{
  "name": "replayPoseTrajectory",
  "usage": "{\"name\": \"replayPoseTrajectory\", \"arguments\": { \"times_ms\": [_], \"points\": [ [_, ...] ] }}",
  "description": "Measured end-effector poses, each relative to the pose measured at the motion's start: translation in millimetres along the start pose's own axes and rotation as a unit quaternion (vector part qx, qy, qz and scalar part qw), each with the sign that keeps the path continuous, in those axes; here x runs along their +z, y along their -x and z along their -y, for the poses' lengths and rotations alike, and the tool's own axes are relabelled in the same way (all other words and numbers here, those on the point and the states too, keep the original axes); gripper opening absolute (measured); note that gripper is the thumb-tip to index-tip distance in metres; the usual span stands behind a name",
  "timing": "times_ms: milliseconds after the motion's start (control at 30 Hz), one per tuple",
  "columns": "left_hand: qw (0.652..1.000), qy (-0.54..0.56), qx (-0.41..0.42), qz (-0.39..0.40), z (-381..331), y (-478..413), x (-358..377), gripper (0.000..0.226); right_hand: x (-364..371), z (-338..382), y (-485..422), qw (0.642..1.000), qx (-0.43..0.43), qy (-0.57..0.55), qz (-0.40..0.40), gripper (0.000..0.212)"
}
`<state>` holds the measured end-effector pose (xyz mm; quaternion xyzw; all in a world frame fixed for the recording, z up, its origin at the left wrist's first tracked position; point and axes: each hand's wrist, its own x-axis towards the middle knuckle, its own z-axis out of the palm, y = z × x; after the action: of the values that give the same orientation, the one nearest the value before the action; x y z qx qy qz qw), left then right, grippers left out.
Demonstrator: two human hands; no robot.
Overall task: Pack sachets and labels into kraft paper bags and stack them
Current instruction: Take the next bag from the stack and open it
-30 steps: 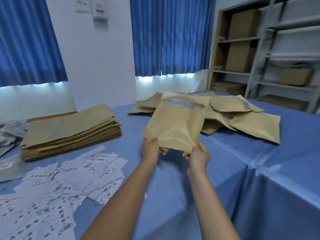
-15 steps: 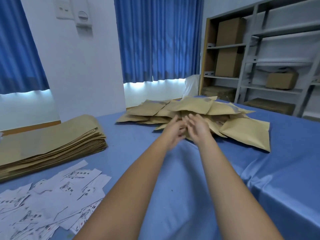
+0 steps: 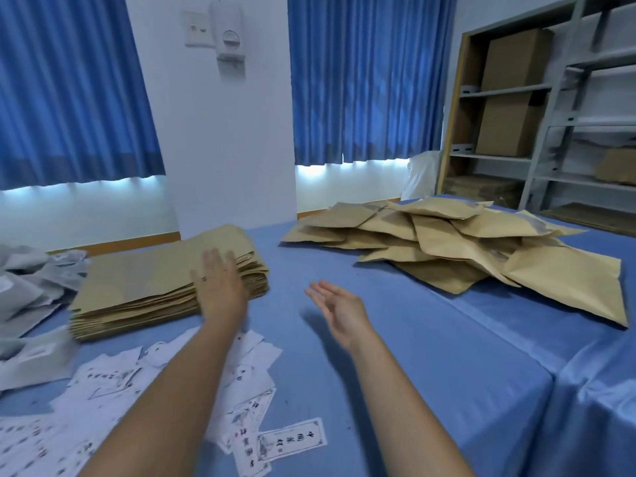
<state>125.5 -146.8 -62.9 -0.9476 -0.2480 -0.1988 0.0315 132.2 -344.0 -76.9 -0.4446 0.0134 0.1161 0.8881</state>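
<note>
A neat stack of flat empty kraft bags [image 3: 144,280] lies at the left of the blue table. My left hand [image 3: 220,287] hovers over the stack's right end with its fingers spread and holds nothing. My right hand [image 3: 339,309] is open above the blue cloth in the middle, palm turned left, empty. A loose pile of filled kraft bags [image 3: 454,246] lies at the far right. White printed labels [image 3: 113,401] are scattered at the near left. Grey-white sachets [image 3: 27,294] lie at the far left edge.
The table is covered with a blue cloth [image 3: 430,356] that drops off at the right edge. Shelves with cardboard boxes [image 3: 512,94] stand at the back right. Blue curtains and a white wall are behind the table.
Both hands carried a filled kraft bag to the right pile, let it go and drew back. My left hand has swung left over the empty-bag stack. The view turned left.
</note>
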Motion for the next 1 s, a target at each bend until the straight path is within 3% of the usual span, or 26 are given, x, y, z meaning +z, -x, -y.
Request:
{"name": "replayPoseTrajectory", "arguments": {
  "times_ms": [67, 100, 200, 333, 500, 567, 633, 700, 800, 833, 900, 933, 1000],
  "points": [
    [0.992, -0.06, -0.021, 0.107, 45.8, -5.4, 14.4, 0.079, 8.2, -19.0, 3.1, 1.0, 0.021, 0.022, 0.005, 0.036],
    [0.99, -0.072, -0.011, 0.118, 59.9, -5.0, 19.0, 0.077, 12.9, -26.6, 3.7, 0.999, 0.03, 0.026, 0.007, 0.035],
    [0.992, -0.113, 0.04, 0.047, 80.8, -1.1, 21.0, 0.057, 26.7, -44.6, 5.8, 0.998, 0.051, 0.028, 0.013, 0.035],
    [0.994, -0.065, 0.076, 0.041, 106.2, 9.5, 21.3, 0.024, 42.8, -63.6, 8.3, 0.997, 0.072, 0.002, 0.022, 0.034],
    [0.993, -0.057, 0.098, 0.023, 145.6, 34.5, 16.4, 0.009, 79.8, -83.4, 12.1, 0.997, 0.065, -0.006, 0.031, 0.025],
    [0.992, -0.017, 0.121, -0.003, 162.7, 48.9, 16.5, 0.001, 103.0, -94.6, 14.2, 0.995, 0.069, 0.066, 0.023, 0.017],
    [0.991, 0.05, 0.12, -0.038, 182.6, 58.9, 19.8, 0.008, 125.6, -108.3, 15.3, 0.98, 0.047, 0.191, -0.023, 0.025],
    [0.991, 0.08, 0.096, -0.037, 195.8, 67.1, 22.0, 0.026, 139.9, -121.9, 11.7, 0.947, -0.009, 0.293, -0.131, 0.024],
    [0.979, 0.191, 0.052, -0.044, 207.0, 78.3, 27.6, 0.032, 144.5, -131.1, 13.7, 0.887, -0.027, 0.388, -0.249, 0.051],
    [0.974, 0.219, 0.038, -0.033, 209.9, 81.0, 29.5, 0.035, 143.1, -132.4, 13.7, 0.886, -0.022, 0.393, -0.246, 0.048],
    [0.967, 0.253, 0.03, -0.011, 213.5, 82.6, 35.1, 0.038, 141.2, -135.4, 9.3, 0.916, -0.038, 0.349, -0.194, 0.013],
    [0.964, 0.264, 0.033, -0.025, 213.5, 82.6, 37.1, 0.037, 142.7, -137.0, 9.7, 0.928, -0.048, 0.327, -0.17, 0.008],
    [0.953, 0.287, 0.031, -0.092, 211.1, 81.6, 32.2, 0.034, 147.5, -141.8, 9.2, 0.934, -0.074, 0.319, -0.144, 0.033]
  ]
}}
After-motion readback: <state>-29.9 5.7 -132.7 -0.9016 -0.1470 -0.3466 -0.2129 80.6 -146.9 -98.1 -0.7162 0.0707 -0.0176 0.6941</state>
